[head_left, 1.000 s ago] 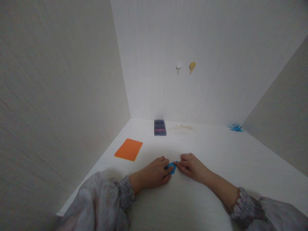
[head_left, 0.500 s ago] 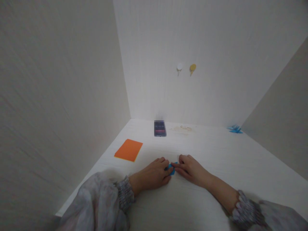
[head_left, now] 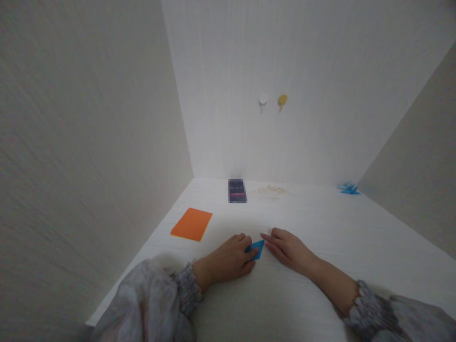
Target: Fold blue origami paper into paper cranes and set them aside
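A small folded blue paper [head_left: 257, 248] lies flat on the white table [head_left: 320, 266], between my two hands. My left hand [head_left: 230, 259] rests on the table with its fingertips pressing the paper's left part. My right hand [head_left: 288, 248] lies flat just to the right of the paper, fingers stretched out toward its top corner, touching it or nearly so. Both forearms wear loose grey patterned sleeves.
An orange sheet [head_left: 191, 224] lies at the left, near the wall. A dark blurred rectangular object [head_left: 237, 190] lies at the back by the wall. A finished blue folded paper figure [head_left: 348, 188] sits at the far right. Two hooks [head_left: 272, 101] hang on the back wall.
My right hand's fingers have lifted off the blue paper and straightened, so more of the paper shows. My left hand stays pressed on it.
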The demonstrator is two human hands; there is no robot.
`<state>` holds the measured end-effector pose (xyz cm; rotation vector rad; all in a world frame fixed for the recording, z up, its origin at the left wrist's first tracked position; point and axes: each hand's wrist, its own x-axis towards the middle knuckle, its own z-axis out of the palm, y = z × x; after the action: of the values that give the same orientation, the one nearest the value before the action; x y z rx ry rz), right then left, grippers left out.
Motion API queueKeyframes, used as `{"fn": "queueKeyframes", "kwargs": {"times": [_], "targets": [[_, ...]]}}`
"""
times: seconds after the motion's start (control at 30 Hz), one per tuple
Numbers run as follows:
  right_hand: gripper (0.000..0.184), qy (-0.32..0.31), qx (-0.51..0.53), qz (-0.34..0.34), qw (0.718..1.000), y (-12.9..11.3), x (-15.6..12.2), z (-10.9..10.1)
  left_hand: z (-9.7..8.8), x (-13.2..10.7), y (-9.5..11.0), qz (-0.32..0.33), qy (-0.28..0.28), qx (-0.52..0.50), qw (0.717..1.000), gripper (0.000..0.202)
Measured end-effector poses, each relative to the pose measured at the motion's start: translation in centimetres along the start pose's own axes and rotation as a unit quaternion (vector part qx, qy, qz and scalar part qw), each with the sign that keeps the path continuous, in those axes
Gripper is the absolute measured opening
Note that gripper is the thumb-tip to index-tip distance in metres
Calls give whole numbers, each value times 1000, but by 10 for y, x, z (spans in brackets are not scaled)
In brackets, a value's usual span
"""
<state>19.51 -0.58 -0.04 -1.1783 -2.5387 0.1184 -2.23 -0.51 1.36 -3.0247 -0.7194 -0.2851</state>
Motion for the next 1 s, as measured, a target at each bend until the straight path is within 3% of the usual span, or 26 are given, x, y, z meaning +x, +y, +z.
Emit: {"fn": "queueKeyframes", "kwargs": {"times": [0.1, 0.27, 0.57, 0.87, 1.0], "targets": [[35, -25, -12, -41, 999, -4, 0, -4, -1, 0, 0, 13, 13, -19, 1000, 30], [34, -37, -14, -15, 999, -5, 3, -5, 1, 0, -2, 22, 13, -15, 1000, 32], [37, -42, -12, -7, 999, -2, 3, -2, -2, -3, 7, -36, 15, 52, 998, 31], [42, -13, -4, 25, 1000, -2, 1, -3, -3, -7, 10, -59, 13, 53, 997, 31], [33, 47, -33, 9, 998, -2, 0, -6, -6, -5, 7, -74, 24, 13, 997, 33]]}}
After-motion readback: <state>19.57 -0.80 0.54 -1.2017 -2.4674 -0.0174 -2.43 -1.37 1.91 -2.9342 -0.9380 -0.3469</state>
